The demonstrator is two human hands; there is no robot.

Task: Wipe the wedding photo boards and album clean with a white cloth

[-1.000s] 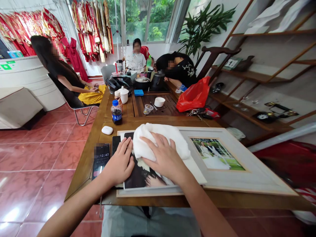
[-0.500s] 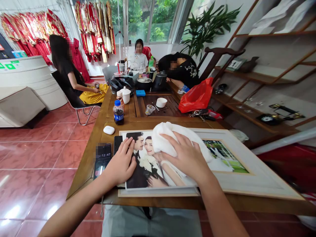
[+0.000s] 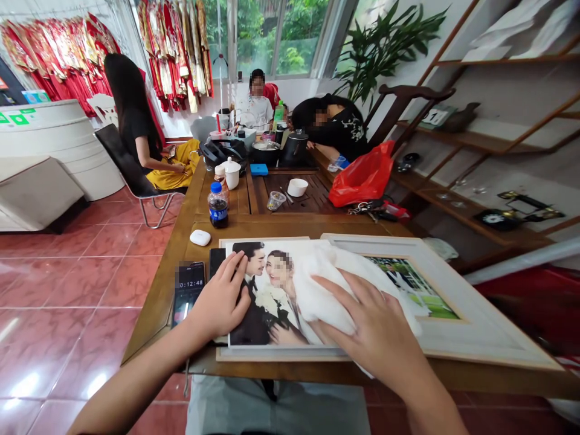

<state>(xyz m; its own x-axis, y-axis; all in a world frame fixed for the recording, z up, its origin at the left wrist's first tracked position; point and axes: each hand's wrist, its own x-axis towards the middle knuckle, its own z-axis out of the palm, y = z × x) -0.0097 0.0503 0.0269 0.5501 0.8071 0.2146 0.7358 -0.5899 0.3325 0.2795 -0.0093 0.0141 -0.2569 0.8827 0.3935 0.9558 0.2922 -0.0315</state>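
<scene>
Counter (image 3: 290, 227) bears the photo (image 3: 263, 296); left hand (image 3: 226, 296) lies flat on it, spread right hand (image 3: 376, 317) presses cloth (image 3: 317, 293) (wiping seems unfinished).

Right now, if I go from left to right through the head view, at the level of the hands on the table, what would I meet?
Phone, left hand, white cloth, framed garden photo. Left out for overlap: large portrait print, right hand.
</scene>
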